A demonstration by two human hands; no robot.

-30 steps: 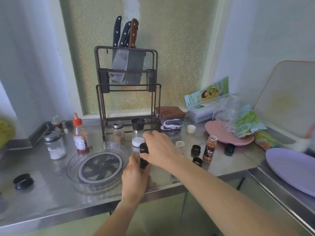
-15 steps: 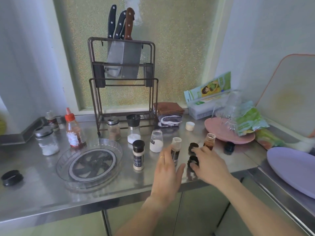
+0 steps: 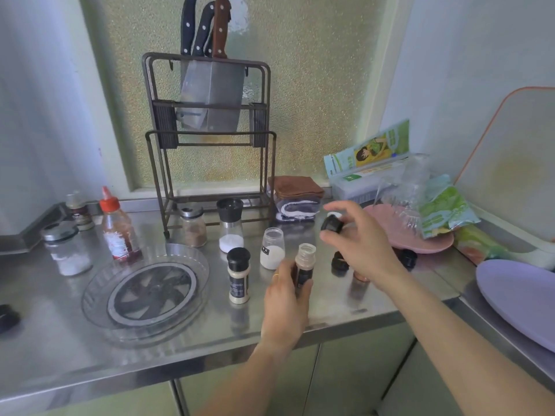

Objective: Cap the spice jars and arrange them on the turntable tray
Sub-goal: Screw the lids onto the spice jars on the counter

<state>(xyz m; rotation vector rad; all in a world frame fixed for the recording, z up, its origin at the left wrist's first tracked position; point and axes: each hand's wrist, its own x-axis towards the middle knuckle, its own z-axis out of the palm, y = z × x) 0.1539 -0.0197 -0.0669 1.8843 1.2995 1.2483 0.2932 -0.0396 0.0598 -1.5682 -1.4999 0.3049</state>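
Note:
My left hand [image 3: 286,301] grips an uncapped dark spice jar [image 3: 304,264] standing on the steel counter. My right hand [image 3: 360,244] holds a black cap [image 3: 332,225] in its fingertips, up and to the right of that jar's mouth. A capped jar of pale powder [image 3: 238,275] stands just left. An uncapped jar of white powder [image 3: 272,248] is behind it. The clear turntable tray [image 3: 99,291] lies at the left with nothing on it. Another black cap [image 3: 340,262] and a brown jar [image 3: 360,276] sit partly hidden under my right hand.
A knife rack [image 3: 207,139] stands at the back with a glass shaker [image 3: 194,226] and a grinder [image 3: 230,225] in front. A red-capped sauce bottle [image 3: 118,226] and a salt jar [image 3: 67,249] stand left. A pink plate [image 3: 420,238] and a purple plate [image 3: 522,298] are right.
My left hand has closed around the dark uncapped jar. My right hand picked a black cap off the counter and lifted it towards the jar.

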